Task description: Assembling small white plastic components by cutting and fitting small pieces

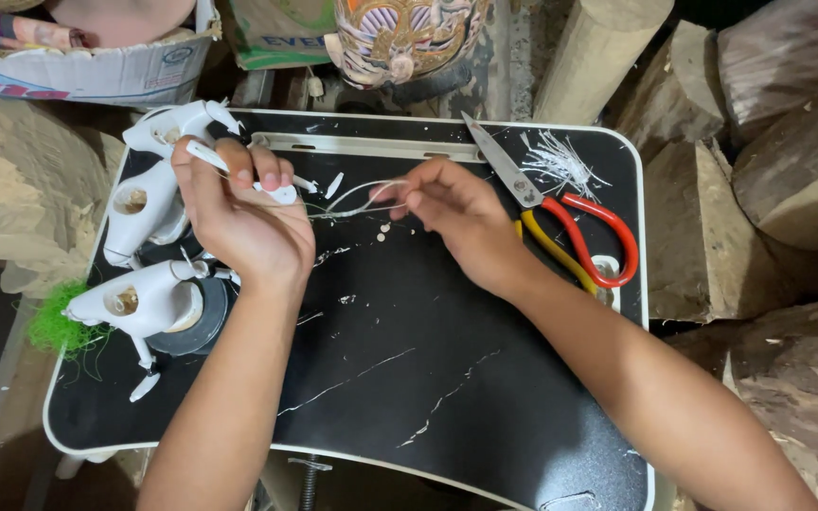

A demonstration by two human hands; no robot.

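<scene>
You are looking down at a small black tray table (485, 416) with a white rim and rounded corners, its matte top streaked with thin white marble-like veins. Above the middle of the table, your left hand (243, 222) is curled tightly around a small white painted piece (281, 192), smooth and rounded at the end that shows past your fingers, with a thin white stick jutting out toward the table's far left corner. Your right hand (456, 213) sits just beside it, fingertips pinched on a thin pale strand (357, 199) that loops in a slack curve between both hands. On the table's left edge lie two white carved figures (144, 251), glossy and hollow with round holes in their sides, one resting against a dark round roll of tape (203, 317). A tuft of bright green stringy fibre (54, 326) hangs just off that same left edge. Toward the table's far right corner lie scissors (560, 213) with plain steel blades and looped red and yellow handles, and just behind them a scatter of fine white clippings (560, 161). Small white flecks dot the table top near your hands. Beyond the table's right edge, rough pale blocks of cut wood (769, 170) are stacked; behind its far edge stands an ornately carved, painted mask (400, 38).
</scene>
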